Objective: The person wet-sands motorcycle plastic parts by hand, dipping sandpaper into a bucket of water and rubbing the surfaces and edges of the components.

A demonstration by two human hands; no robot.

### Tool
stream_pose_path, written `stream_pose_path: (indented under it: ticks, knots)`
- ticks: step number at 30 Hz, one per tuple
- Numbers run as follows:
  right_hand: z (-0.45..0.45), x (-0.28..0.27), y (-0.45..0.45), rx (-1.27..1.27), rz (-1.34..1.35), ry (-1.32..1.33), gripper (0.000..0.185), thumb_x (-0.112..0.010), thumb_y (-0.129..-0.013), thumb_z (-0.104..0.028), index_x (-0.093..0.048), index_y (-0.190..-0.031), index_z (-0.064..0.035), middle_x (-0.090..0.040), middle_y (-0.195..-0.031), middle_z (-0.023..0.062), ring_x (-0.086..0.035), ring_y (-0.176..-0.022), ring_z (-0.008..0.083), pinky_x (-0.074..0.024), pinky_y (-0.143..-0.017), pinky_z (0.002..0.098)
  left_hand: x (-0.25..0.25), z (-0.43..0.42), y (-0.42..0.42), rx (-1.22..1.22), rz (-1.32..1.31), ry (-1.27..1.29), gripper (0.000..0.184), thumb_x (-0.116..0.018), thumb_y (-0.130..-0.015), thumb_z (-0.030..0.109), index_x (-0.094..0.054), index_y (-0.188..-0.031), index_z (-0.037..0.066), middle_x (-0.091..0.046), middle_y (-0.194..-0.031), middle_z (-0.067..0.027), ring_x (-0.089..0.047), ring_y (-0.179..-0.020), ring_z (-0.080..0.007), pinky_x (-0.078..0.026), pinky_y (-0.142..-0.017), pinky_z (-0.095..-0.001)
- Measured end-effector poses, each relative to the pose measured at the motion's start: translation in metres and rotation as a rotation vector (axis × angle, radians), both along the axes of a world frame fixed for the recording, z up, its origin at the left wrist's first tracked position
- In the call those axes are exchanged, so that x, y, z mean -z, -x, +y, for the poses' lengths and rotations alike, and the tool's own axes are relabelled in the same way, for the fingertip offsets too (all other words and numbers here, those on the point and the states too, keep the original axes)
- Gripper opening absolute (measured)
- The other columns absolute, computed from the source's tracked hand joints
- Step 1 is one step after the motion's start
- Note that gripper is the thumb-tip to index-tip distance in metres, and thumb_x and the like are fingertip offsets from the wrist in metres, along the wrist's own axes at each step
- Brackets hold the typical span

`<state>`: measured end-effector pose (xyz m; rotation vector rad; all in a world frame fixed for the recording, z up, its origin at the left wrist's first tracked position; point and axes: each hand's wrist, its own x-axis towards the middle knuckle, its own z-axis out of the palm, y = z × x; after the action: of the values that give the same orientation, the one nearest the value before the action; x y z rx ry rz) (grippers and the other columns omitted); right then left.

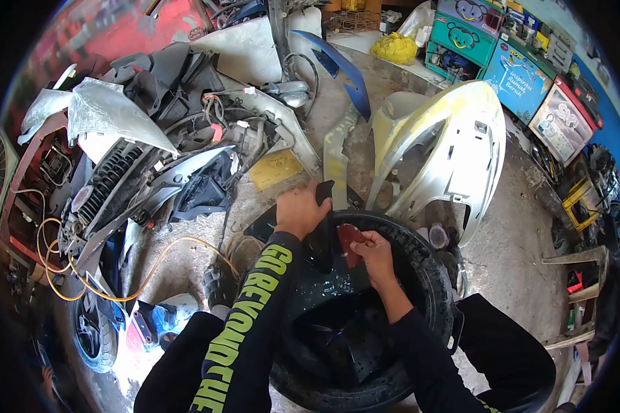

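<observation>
My left hand [300,212] is closed on the upper end of a glossy black plastic panel [319,239], propped over the far rim of a round black tub [437,289]. Pinched between the fingers and thumb of my right hand [376,257] is a reddish-brown piece that looks like sandpaper [348,241]. It sits just right of the panel; whether they touch I cannot tell. Dark water and more dark shapes lie in the tub below my hands, hard to make out.
Silver-and-yellow bodywork [486,158] stands beyond the tub to the right, near a blue curved panel [351,79]. Motorcycle parts pile up at left, including a coil spring [107,182]. An orange hose [162,258] crosses the floor. Drawers [461,38] stand at the back right.
</observation>
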<state>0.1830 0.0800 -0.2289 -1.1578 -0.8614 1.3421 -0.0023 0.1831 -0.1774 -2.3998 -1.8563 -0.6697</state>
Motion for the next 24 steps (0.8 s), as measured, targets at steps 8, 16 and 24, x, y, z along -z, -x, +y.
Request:
stream_pose_path:
  ticks: [8,16,24]
  knots:
    - [0.001,0.002,0.013,-0.012,-0.126,-0.048,0.013,-0.067,-0.088,-0.004,-0.065,-0.1,-0.0006,-0.067,-0.082,0.0034,-0.061,-0.069,0.0086,-0.0476,-0.063,0.0241,-0.003,0.0,-0.001,-0.022,0.036,0.064,0.051,-0.064,-0.085,0.05,-0.06,-0.123,0.016,-0.071,-0.095,-0.0163,-0.069,-0.089,-0.0345,-0.052,-0.079,-0.046]
    - [0.001,0.012,0.028,-0.104,-0.062,-0.007,0.01,-0.066,-0.091,-0.009,-0.069,-0.096,-0.0009,-0.065,-0.08,-0.0005,-0.055,-0.067,0.0057,-0.0429,-0.061,0.0212,0.0,0.001,-0.001,-0.016,0.026,0.031,0.051,-0.064,-0.085,0.051,-0.06,-0.123,0.016,-0.071,-0.096,-0.0166,-0.069,-0.091,-0.0344,-0.052,-0.08,-0.0466]
    - [0.01,0.014,0.025,-0.132,0.09,0.121,0.013,-0.062,-0.091,-0.008,-0.065,-0.101,-0.0009,-0.066,-0.082,0.0049,-0.062,-0.068,0.0118,-0.0507,-0.063,0.0273,-0.004,-0.001,-0.002,-0.015,0.023,0.048,0.051,-0.063,-0.086,0.05,-0.06,-0.122,0.015,-0.07,-0.098,-0.0158,-0.069,-0.091,-0.0344,-0.052,-0.08,-0.0472]
